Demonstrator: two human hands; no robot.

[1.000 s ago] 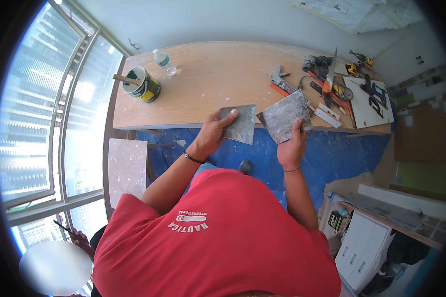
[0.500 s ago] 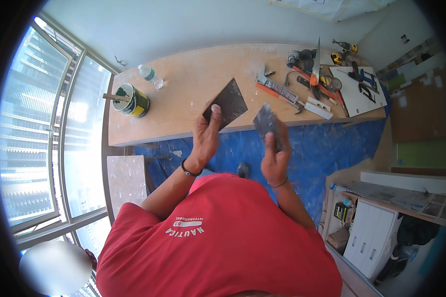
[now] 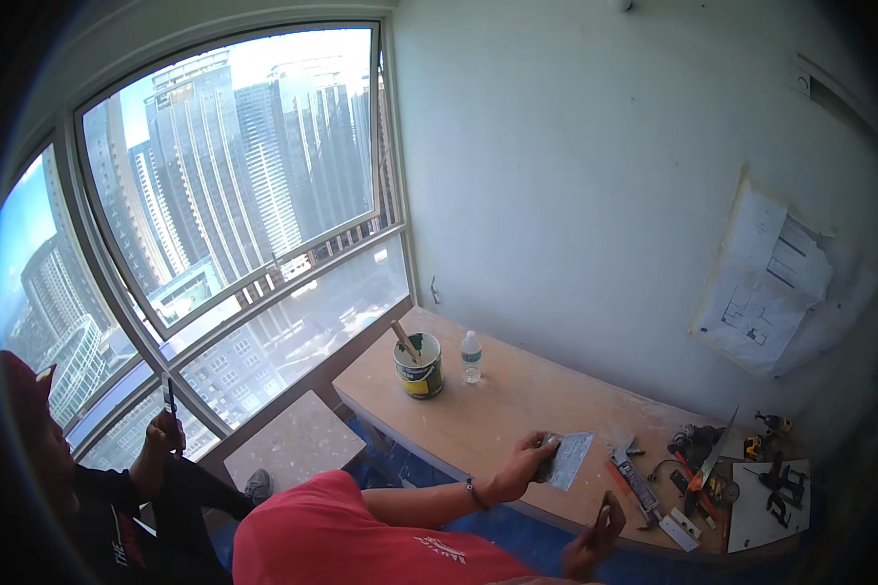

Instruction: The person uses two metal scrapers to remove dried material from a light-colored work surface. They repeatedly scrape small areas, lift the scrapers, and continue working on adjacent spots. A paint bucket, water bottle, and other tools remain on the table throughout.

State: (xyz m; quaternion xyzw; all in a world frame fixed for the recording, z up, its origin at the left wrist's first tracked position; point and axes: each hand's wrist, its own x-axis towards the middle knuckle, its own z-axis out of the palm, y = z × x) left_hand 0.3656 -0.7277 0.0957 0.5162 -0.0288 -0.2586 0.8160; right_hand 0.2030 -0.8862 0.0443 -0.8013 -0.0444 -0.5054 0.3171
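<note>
In my left hand (image 3: 525, 470) is a thin flat metal scraper plate (image 3: 573, 458), gripped at its left edge and tilted so its grey face catches the light. It hangs over the front part of the wooden workbench (image 3: 488, 429). My right hand (image 3: 595, 544) is lower and to the right, near the bench's front edge, with its fingers bent upward. Something dark shows at those fingertips, too unclear to name. A caulking gun with a tube (image 3: 638, 485) lies on the bench, right of the plate.
A paint bucket (image 3: 419, 380) with a wooden stick and a water bottle (image 3: 471, 357) stand on the bench's left. Toward the right are a handsaw (image 3: 714, 453), a drill (image 3: 757, 444) and a white board (image 3: 751, 507). At left, another person (image 3: 68, 478) holds a phone (image 3: 171, 402) near the windows.
My view has swung up and left, bringing in the windows and the other person. The left hand's plate has turned its face to the light; the right hand's grey plate no longer shows clearly.
</note>
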